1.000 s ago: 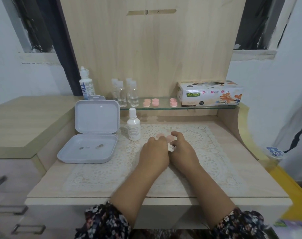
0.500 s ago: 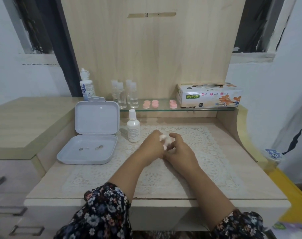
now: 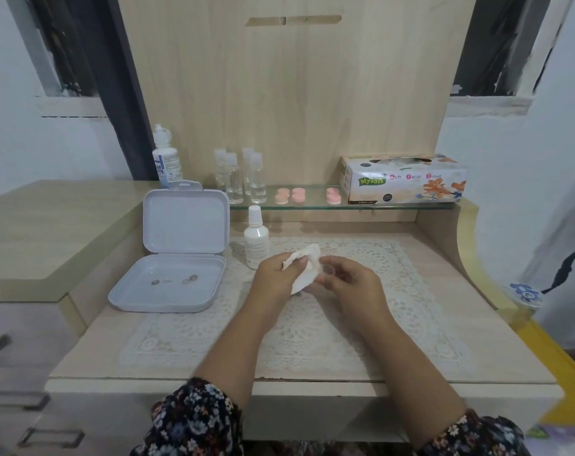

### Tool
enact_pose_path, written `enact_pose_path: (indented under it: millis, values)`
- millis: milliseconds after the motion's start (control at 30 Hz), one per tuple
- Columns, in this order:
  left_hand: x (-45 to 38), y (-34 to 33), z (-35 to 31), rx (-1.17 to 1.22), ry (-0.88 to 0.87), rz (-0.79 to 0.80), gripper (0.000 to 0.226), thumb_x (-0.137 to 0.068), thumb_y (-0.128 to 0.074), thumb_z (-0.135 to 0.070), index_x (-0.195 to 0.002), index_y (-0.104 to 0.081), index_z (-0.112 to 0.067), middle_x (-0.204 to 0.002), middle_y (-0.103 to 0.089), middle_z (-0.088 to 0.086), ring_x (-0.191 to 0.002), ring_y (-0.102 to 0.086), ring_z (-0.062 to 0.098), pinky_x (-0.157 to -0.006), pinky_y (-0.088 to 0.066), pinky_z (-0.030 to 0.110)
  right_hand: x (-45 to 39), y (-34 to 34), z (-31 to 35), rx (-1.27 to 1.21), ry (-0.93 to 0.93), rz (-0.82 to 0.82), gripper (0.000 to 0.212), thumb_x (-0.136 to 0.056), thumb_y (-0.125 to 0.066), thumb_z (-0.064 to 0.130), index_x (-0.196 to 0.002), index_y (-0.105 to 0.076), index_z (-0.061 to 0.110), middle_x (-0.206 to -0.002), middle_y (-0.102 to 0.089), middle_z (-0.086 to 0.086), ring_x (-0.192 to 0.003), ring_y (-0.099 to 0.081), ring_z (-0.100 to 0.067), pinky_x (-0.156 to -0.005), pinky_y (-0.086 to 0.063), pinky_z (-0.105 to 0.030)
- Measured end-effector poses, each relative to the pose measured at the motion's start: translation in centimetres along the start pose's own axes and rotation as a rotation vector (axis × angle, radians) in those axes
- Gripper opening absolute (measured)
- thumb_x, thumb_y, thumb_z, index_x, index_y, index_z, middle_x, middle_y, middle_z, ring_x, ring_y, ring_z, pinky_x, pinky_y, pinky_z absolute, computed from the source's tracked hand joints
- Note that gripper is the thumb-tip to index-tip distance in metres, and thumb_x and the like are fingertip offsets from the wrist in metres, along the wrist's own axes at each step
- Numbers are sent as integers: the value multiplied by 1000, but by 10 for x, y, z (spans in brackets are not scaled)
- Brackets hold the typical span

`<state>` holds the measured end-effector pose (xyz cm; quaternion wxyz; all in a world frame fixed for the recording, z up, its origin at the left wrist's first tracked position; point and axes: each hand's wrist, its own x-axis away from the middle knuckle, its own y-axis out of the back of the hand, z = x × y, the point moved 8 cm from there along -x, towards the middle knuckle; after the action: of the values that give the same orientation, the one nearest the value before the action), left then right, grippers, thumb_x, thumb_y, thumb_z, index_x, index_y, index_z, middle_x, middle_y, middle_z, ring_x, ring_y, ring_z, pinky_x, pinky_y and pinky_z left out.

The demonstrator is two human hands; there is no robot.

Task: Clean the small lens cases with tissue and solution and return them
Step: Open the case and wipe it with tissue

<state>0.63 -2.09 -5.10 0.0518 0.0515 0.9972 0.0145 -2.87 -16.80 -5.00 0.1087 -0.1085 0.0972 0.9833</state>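
My left hand point(image 3: 277, 274) grips a crumpled white tissue point(image 3: 307, 269) above the lace mat point(image 3: 312, 327). My right hand point(image 3: 348, 281) meets it from the right, its fingers curled and pinching a small lens case point(image 3: 327, 268) against the tissue; the case is mostly hidden. A small white solution bottle point(image 3: 255, 240) stands upright just left of the hands. Several pink lens cases point(image 3: 291, 195) lie on the glass shelf point(image 3: 312, 205) behind.
An open grey box point(image 3: 174, 281) with small lenses in its base sits at the left. A larger solution bottle point(image 3: 166, 159), several clear bottles point(image 3: 243, 174) and a tissue box point(image 3: 404, 179) stand at the back. Drawers are at the lower left.
Both hands have lifted off the mat. The tissue has come up in my left hand and opened out, and the pink cases seen on the mat a second ago are out of sight.
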Motion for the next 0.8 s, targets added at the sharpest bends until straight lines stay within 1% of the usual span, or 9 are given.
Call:
enact_pose_path:
  millis: [100, 200, 300, 367, 433, 500, 633, 700, 800]
  values:
    - [0, 11, 1, 104, 0, -73, 10, -87, -68, -16, -92, -71, -8, -75, -67, 10, -62, -60, 17, -54, -45, 26, 0, -2, -2, -1, -4, 3, 33, -83, -73, 9, -111, -70, 25, -97, -68, 9, -90, -64, -2, -76, -48, -12]
    - [2, 12, -2, 127, -41, -64, 11, -86, -68, -14, -96, -72, -11, -81, -71, 6, -70, -64, 13, -61, -49, 22, 0, -1, 0, 14, 11, -6, 33, -81, -74, 9, -107, -70, 29, -97, -67, 7, -87, -62, 0, -74, -46, -7]
    - [5, 2, -1, 201, 4, 38, 14, -92, -60, -13, -101, -71, -11, -82, -72, 10, -69, -66, 16, -58, -48, 24, 2, -1, 3, 62, 34, 4, 33, -82, -75, 10, -110, -71, 25, -98, -68, 7, -87, -62, 1, -71, -45, -4]
    - [4, 5, 1, 171, 27, 7, 13, -90, -63, -14, -99, -70, -9, -78, -71, 14, -62, -63, 18, -53, -45, 26, 2, -2, 3, 61, 40, -3, 32, -81, -75, 10, -109, -71, 26, -97, -68, 6, -84, -61, 3, -72, -45, -5]
    - [4, 14, 1, 138, 9, -70, 4, -86, -69, -14, -88, -71, -13, -72, -69, 11, -61, -60, 18, -53, -45, 28, 3, -1, 3, 46, 36, -18, 33, -80, -76, 10, -108, -71, 28, -96, -67, 6, -81, -60, 5, -72, -46, -6]
    - [4, 18, -3, 108, -44, -118, 3, -83, -71, -12, -84, -72, -15, -70, -67, 5, -64, -59, 15, -61, -49, 28, 2, -1, 2, 44, 29, -20, 34, -80, -76, 10, -110, -71, 25, -96, -67, 6, -83, -61, 3, -73, -46, -6]
    - [6, 6, -7, 72, -100, -30, 21, -87, -65, -7, -102, -72, -21, -87, -71, -6, -79, -63, 7, -74, -51, 22, 2, -2, 1, 79, 19, -7, 35, -81, -76, 11, -114, -70, 21, -98, -67, 7, -89, -61, 1, -75, -47, -9]
    - [6, 3, -9, 80, -126, -8, 23, -86, -65, -4, -99, -73, -22, -94, -73, -9, -86, -66, 8, -78, -54, 24, 2, -1, 0, 67, 9, -25, 37, -81, -76, 10, -116, -69, 20, -98, -67, 8, -90, -62, 0, -78, -47, -11]
    - [5, 8, -12, -1, -182, -78, 28, -85, -63, 1, -87, -73, -25, -89, -72, -9, -84, -65, 10, -78, -52, 25, 1, -1, -3, 55, -14, -42, 39, -82, -75, 10, -119, -68, 17, -97, -67, 9, -92, -63, -3, -84, -49, -17]
